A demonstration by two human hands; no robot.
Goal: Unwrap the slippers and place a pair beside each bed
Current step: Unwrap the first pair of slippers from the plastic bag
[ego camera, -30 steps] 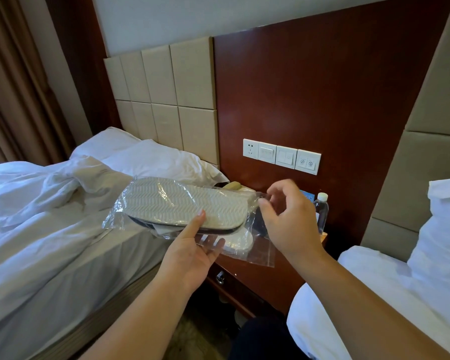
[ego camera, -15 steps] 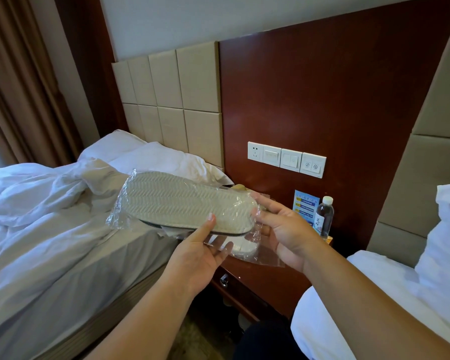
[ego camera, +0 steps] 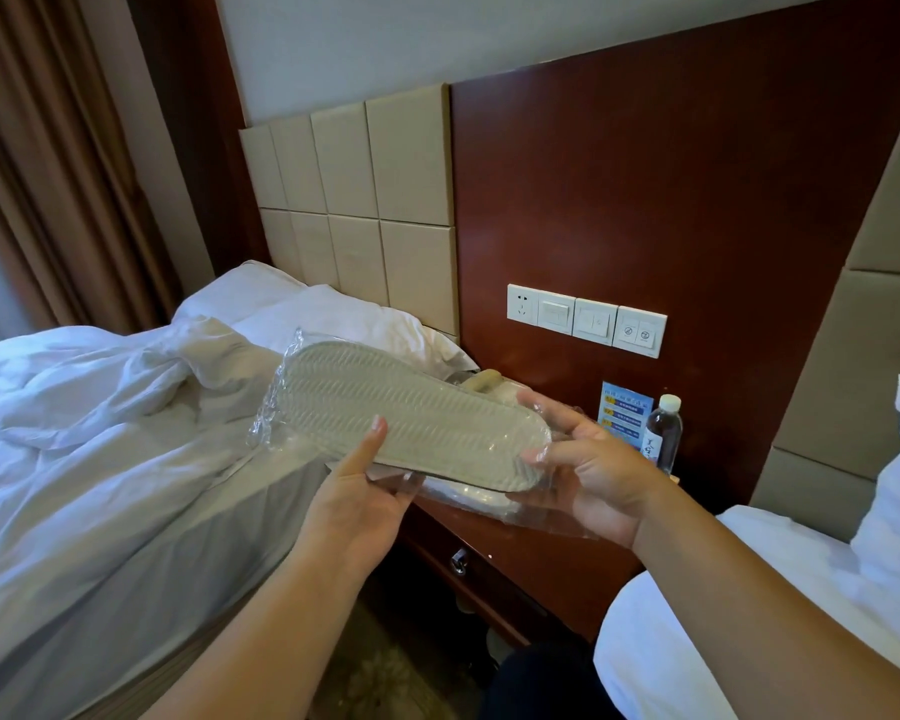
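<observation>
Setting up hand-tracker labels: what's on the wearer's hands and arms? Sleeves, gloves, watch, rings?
Left hand and right hand: bare, no gloves, no rings in view, no watch or band at either wrist. Left forearm and right forearm: uncovered down to the frame edge, no sleeve showing. The visible thumbnails are short and unpainted.

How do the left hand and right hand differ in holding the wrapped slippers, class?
The left hand holds the wrapped slippers at their long side, thumb on the sole's middle; the right hand grips one end, thumb on the sole's tip. The left hand reaches underneath; the right hand's fingers show behind the end. Both hold the sole facing up.
</observation>
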